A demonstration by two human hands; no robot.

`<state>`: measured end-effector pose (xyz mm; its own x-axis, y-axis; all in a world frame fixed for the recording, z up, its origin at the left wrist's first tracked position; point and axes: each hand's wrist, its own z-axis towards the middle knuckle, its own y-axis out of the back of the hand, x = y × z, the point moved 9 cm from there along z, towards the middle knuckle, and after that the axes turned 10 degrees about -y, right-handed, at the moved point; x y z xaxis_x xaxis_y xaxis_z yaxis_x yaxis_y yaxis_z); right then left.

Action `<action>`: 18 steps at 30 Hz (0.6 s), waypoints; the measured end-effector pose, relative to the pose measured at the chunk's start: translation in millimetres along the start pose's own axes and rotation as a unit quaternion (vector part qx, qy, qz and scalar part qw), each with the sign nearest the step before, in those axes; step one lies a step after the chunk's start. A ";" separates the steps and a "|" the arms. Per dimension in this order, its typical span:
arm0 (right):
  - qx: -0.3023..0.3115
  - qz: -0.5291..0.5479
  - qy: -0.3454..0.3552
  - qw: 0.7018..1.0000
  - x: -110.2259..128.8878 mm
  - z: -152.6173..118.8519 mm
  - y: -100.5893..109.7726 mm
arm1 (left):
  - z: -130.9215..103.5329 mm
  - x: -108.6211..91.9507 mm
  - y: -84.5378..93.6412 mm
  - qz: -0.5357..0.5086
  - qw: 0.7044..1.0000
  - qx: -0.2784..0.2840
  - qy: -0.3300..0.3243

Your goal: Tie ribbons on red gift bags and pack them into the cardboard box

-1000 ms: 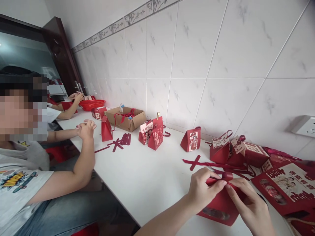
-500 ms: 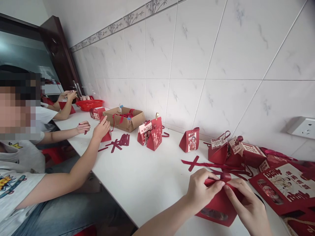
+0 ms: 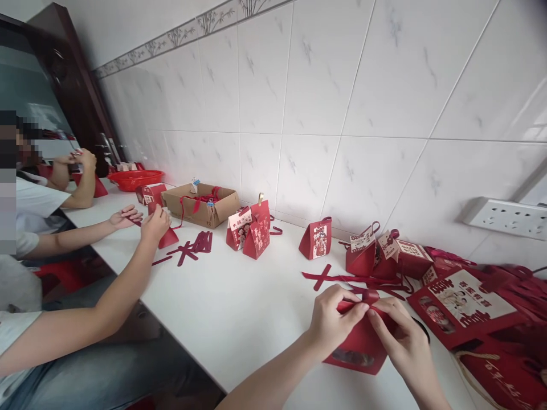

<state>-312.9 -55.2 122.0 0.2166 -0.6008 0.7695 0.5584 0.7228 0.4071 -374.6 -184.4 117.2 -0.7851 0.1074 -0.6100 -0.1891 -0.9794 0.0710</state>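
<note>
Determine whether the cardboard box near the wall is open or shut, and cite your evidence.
Open: nothing covers the top of the cardboard box, so red ribbons show inside, with one hanging over its side.

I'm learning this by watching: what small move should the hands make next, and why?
Probably ease the ribbon loop snug, without crushing the red box: the left hand and right hand pinch close together at its top, where the loop stands up.
</note>
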 end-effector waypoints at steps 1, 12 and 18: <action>0.001 0.002 0.000 1.000 -0.3 0.0 -0.5 | -0.2 0.1 -1.3 0.002 1.000 0.003 -0.002; 0.007 0.009 0.002 1.000 1.9 -0.4 -1.7 | 15.4 21.3 5.6 -0.040 0.965 0.247 0.074; 0.005 0.002 -0.003 1.000 3.7 0.0 -3.3 | 83.7 96.8 42.7 0.181 0.959 0.158 0.149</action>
<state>-314.0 -59.8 123.5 0.2128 -0.5961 0.7742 0.5503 0.7278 0.4091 -508.1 -201.4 127.3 -0.6391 -0.3302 -0.6947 -0.1411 -0.8375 0.5279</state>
